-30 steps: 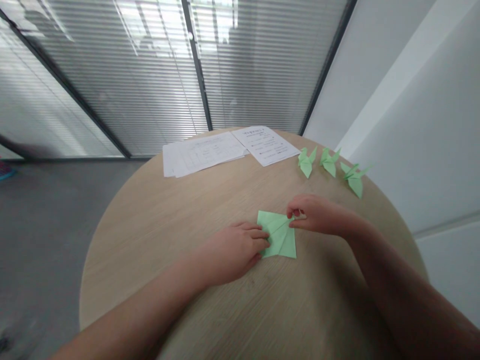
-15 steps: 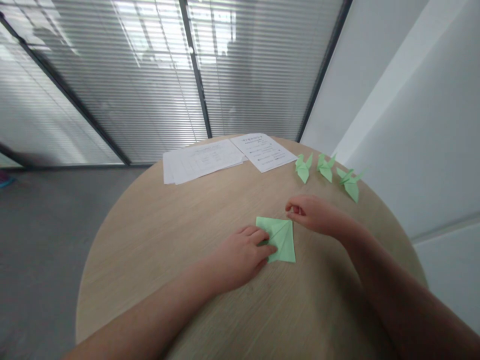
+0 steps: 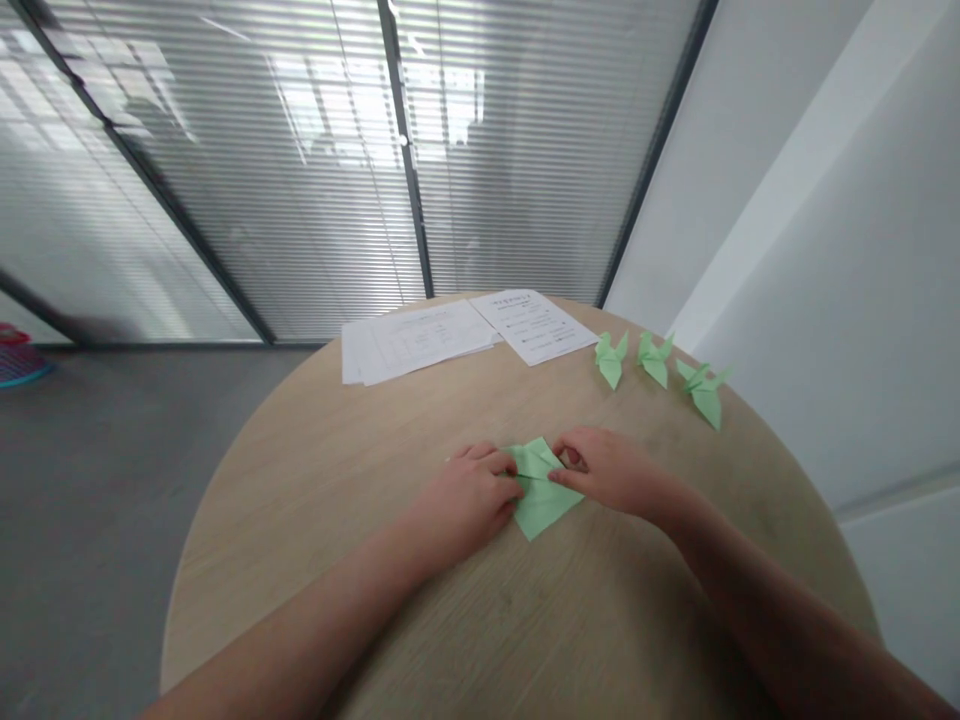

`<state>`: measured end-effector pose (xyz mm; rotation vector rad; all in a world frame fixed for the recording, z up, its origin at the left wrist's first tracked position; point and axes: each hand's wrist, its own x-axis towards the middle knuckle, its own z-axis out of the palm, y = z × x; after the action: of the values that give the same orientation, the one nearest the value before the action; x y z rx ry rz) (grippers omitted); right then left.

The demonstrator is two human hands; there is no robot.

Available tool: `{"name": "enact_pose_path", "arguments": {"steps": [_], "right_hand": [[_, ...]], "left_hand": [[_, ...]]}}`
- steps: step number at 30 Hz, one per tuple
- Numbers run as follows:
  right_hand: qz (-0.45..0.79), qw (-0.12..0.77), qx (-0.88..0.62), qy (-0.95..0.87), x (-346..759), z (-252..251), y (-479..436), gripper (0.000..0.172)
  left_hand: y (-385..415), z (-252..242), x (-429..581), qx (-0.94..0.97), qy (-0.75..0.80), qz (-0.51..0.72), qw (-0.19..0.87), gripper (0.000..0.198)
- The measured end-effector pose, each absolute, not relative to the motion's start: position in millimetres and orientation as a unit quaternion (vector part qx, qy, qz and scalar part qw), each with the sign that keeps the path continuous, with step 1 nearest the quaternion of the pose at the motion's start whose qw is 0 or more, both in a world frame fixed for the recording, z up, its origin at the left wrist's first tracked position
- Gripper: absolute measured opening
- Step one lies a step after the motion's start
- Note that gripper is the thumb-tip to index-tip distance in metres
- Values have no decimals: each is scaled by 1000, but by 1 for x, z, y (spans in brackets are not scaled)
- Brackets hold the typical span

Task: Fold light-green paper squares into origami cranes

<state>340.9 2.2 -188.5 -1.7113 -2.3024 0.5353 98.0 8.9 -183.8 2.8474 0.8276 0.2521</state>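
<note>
Left hand (image 3: 478, 500), right hand (image 3: 615, 472) touching green paper (image 3: 541, 507); printed sheet (image 3: 536, 328) illegible

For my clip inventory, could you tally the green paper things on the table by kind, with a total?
Folded green paper birds: 3
Creased green paper piece: 1
Total: 4

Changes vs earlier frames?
The green paper has turned; a corner now points toward the person. The right hand, earlier at its top-right corner, now touches its right side. The left hand stays at its left. Paper cranes and printed sheets: unmoved.
</note>
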Motion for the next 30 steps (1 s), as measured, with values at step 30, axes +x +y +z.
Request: {"name": "enact_pose_path", "arguments": {"steps": [30], "right_hand": [[-2,515,-421,-747,307,-190,-24,13]], "left_hand": [[0,-190,106,553,327,457,615,83]]}}
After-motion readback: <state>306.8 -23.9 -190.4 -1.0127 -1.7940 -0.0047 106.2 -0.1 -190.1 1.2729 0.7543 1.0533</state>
